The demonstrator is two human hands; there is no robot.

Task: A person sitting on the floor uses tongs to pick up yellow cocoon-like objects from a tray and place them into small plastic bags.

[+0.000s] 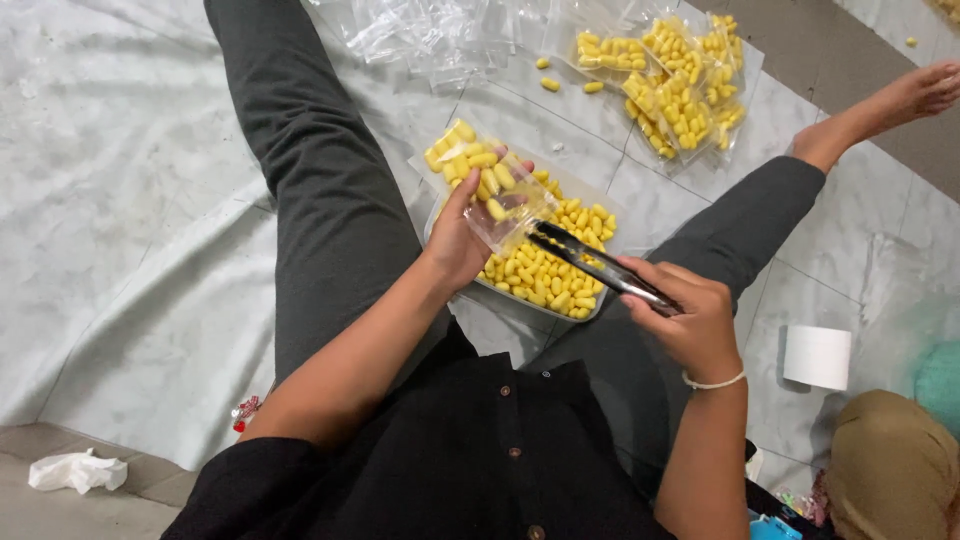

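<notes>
My left hand (458,238) holds a clear plastic bag (485,180) partly filled with small yellow oblong snacks, its mouth facing right. My right hand (685,318) grips black metal tongs (590,263) whose tips reach into the bag's opening. Under both hands a clear tray (592,312) full of the same yellow pieces sits on the floor between my legs.
Filled bags of yellow pieces (680,85) lie at the top right, empty clear bags (430,30) at the top. Loose pieces (550,85) dot the marble floor. A white paper roll (817,356) stands right; a crumpled tissue (75,470) lies bottom left.
</notes>
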